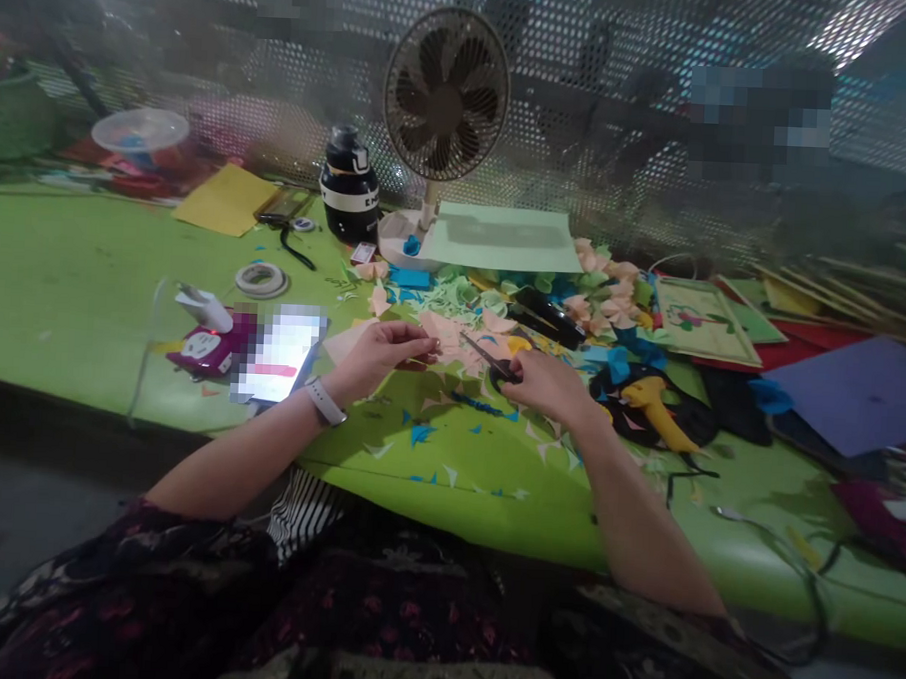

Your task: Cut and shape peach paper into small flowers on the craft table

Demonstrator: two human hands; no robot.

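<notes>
My left hand (386, 352) pinches a piece of pale pink paper (444, 336) above the green table (87, 293). My right hand (545, 384) grips black scissors (489, 362), whose blades point left and up into the pink paper. Small blue and pink paper scraps (423, 433) lie on the table under and in front of both hands. A light band sits on my left wrist.
A phone (283, 357) and a small purple gadget (204, 347) lie left of my hands, with a tape roll (261, 279) behind. A desk fan (445, 99), a dark bottle (349, 187), a yellow glue gun (654, 406), paper flowers and coloured sheets crowd the back and right.
</notes>
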